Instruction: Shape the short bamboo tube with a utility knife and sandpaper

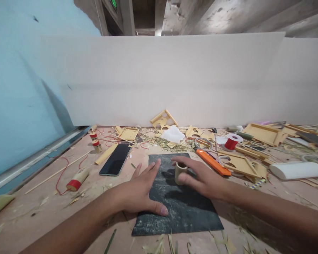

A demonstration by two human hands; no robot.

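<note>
A short bamboo tube (179,173) stands upright on a dark, worn sheet that looks like sandpaper (178,222). My right hand (204,176) holds the tube from the right, its thumb against the near side and its fingers reaching behind the open top. My left hand (141,192) lies with spread fingers over the sheet's left edge, holding nothing. Left of it are a black phone (116,160) and a bamboo piece with a red band (77,179) and red thread.
An orange utility knife (213,162) lies right of the sheet. Beyond it are a spool of red thread (232,141), a white roll (298,170) and yellow wooden frames (266,133). Bamboo shavings (159,142) litter the surface, backed by a white panel (175,81).
</note>
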